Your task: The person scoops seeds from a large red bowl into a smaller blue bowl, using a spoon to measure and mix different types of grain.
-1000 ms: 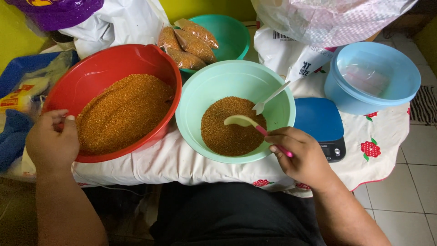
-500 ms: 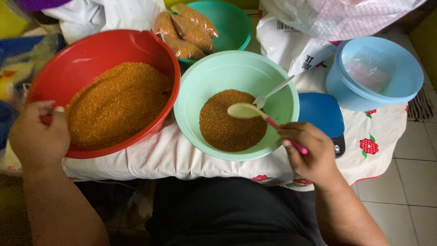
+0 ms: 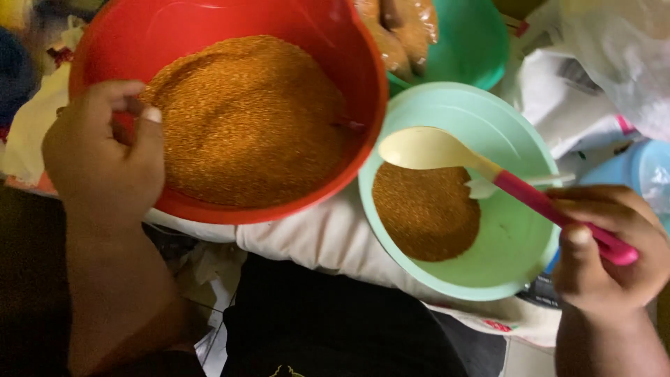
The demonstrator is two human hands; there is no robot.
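Note:
My left hand (image 3: pixel 105 160) grips the near-left rim of a red bowl (image 3: pixel 356 70), thumb inside; the bowl is tilted and full of orange-brown granules (image 3: pixel 244 119). Its right edge overlaps a mint-green bowl (image 3: pixel 516 237) that holds a smaller heap of the same granules (image 3: pixel 426 209). My right hand (image 3: pixel 607 244) holds a spoon (image 3: pixel 433 148) by its pink handle; the cream scoop hangs empty over the green bowl's far side. A white plastic fork (image 3: pixel 530 183) lies in the green bowl under the spoon.
A teal bowl (image 3: pixel 474 49) with filled clear bags of granules (image 3: pixel 398 28) stands behind. White plastic bags (image 3: pixel 614 56) lie at the top right beside a blue tub (image 3: pixel 642 174). A white cloth (image 3: pixel 314 237) covers the surface; my dark lap is below.
The view has closed in and shifted left. The red bowl has tipped up and moved over the green bowl's rim. My right hand has lifted the spoon off the heap.

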